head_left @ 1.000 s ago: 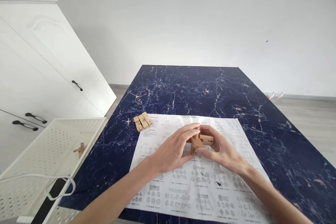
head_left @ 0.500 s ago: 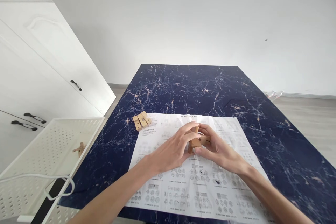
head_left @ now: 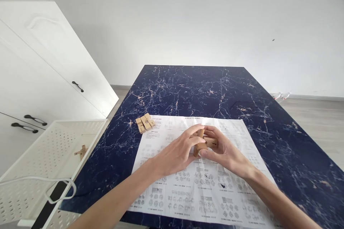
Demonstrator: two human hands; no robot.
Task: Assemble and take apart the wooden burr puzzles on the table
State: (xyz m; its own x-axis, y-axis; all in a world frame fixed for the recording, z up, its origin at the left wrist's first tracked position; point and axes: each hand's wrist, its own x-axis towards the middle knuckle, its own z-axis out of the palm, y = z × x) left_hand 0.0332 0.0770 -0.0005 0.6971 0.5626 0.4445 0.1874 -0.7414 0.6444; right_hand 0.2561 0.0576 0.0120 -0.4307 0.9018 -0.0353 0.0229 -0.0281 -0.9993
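At the far left a white cabinet [head_left: 61,53] is standing, and on the near left a white perforated basket [head_left: 51,150] is sitting alongside the worktop [head_left: 193,89], holding a cross-shaped wooden piece [head_left: 81,151]; a white cable [head_left: 32,178] is looping over its near part. The basket's rim is running close to the worktop's left edge, so room for the left elbow is looking tighter there.

Next to the right, a small group of loose wooden blocks [head_left: 145,123] is lying across the far left corner of a printed sheet [head_left: 233,171].

Right of them, above the sheet, the left hand [head_left: 178,152] is curving its fingers narrowly around the left side of a wooden assembly [head_left: 201,146]. Whether the assembly is touching the paper is hidden. It is probably light, stiff and not very slippery, though separate pieces could be sliding apart under uneven pressure; the flat block sides are seeming the best hold.

From the right, the right hand [head_left: 225,152] is gripping the assembly's other side, thumb near, fingers far.

Farther right, the worktop is stretching beyond the sheet, leaving generous room there and on the far side; the near edge is running closest to the forearms.
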